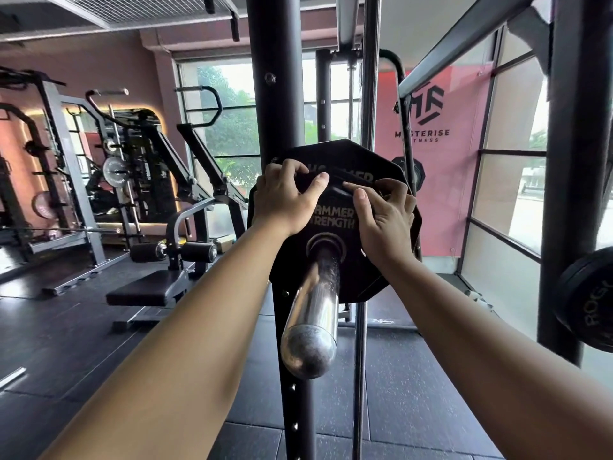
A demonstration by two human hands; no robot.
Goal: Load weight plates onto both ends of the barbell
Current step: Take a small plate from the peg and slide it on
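Observation:
A chrome barbell sleeve (pixel 313 313) points toward me at the centre of the view. A black many-sided Hammer Strength plate (pixel 335 270) sits on the sleeve, far along it. A second, larger black plate (pixel 358 157) stands right behind it. My left hand (pixel 287 197) grips the upper left rim of the front plate, fingers curled over its edge. My right hand (pixel 384 220) grips the upper right rim the same way. Both thumbs lie on the plate's face.
A black rack upright (pixel 275 78) rises just behind the plates, a thinner steel post (pixel 360 343) to its right. A black Rogue plate (pixel 587 297) hangs on a post at the right edge. Gym machines (pixel 139 180) and a padded bench (pixel 142 288) stand left on dark rubber flooring.

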